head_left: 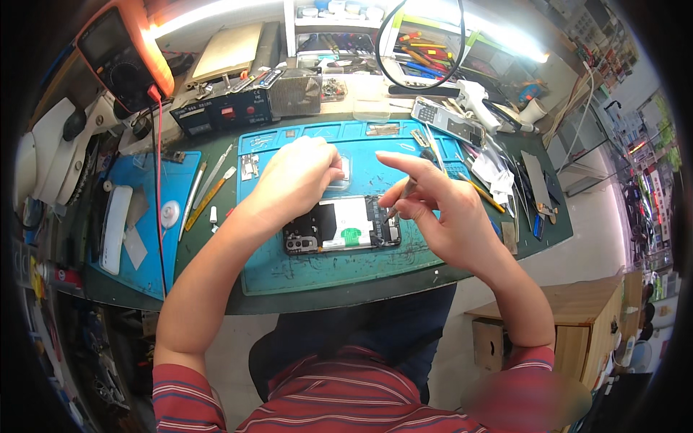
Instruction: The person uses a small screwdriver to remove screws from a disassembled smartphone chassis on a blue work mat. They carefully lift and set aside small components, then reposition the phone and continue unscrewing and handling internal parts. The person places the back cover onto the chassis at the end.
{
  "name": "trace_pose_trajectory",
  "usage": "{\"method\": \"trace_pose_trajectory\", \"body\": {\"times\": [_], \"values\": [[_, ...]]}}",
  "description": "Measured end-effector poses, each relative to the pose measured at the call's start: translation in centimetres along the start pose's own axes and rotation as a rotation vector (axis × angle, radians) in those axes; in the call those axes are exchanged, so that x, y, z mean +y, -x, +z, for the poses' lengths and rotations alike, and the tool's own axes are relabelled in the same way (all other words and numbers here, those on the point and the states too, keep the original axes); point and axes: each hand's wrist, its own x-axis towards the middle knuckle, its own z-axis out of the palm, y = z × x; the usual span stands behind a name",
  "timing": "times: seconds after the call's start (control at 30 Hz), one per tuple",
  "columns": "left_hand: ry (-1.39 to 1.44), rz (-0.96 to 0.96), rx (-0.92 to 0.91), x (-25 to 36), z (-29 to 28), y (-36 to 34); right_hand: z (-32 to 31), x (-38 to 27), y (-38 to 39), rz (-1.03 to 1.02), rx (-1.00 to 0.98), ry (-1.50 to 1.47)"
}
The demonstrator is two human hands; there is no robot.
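Note:
An opened smartphone (357, 216) lies across the blue work mat, its battery and inner parts bare, a green patch on the battery. In my right hand (451, 213) a slim screwdriver (408, 189) is pinched between thumb and fingers, index finger stretched out. Its tip points down at the right end of the phone. My left hand (299, 173) is closed with curled fingers beyond the phone's left part, beside a small clear plastic box (345, 172). What its fingertips pinch, if anything, is hidden.
Small metal parts lie in the mat's compartments (328, 132). Left are a yellow-handled tool (209, 205), an orange multimeter (123, 61) with a red lead, and a black power box (224, 112). Right are tweezers, white tissue (494, 177) and another phone frame (447, 121).

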Motion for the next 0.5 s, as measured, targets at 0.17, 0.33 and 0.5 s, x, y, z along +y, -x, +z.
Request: {"method": "trace_pose_trajectory", "body": {"times": [0.17, 0.33, 0.5], "values": [[0.035, -0.021, -0.013, 0.1, 0.0, -0.1, 0.3, 0.1, 0.3, -0.040, 0.072, 0.187], [0.157, -0.064, 0.073, 0.2, 0.0, -0.2, 0.0, 0.4, 0.4, 0.008, 0.030, 0.057], [0.320, -0.070, 0.144, 1.1, -0.5, -0.1, 0.4, 0.4, 0.0, -0.130, 0.119, 0.138]]}}
